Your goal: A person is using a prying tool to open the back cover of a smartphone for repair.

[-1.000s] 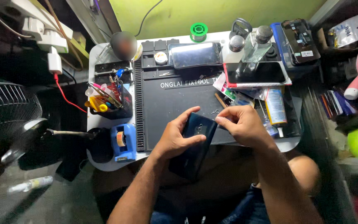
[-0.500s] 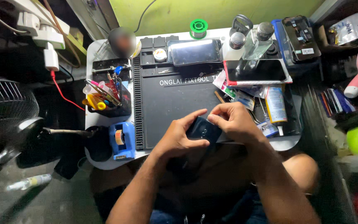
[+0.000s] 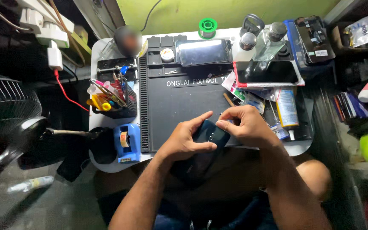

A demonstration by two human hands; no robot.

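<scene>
We held the dark rectangular phone (image 3: 209, 134) at the bench's (image 3: 107, 164) six-o'clock edge, our left hand (image 3: 188, 138) clamped on its side, our right hand (image 3: 245, 127) pinching its top corner. At nine o'clock sat a blue tape dispenser (image 3: 127, 142); at twelve, another black phone (image 3: 203, 52).

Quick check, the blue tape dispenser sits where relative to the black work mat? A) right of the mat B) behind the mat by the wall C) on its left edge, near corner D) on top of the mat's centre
C: the blue tape dispenser stands just off the left edge of the black work mat, at its near corner, to the left of the left hand holding the dark phone.
</scene>
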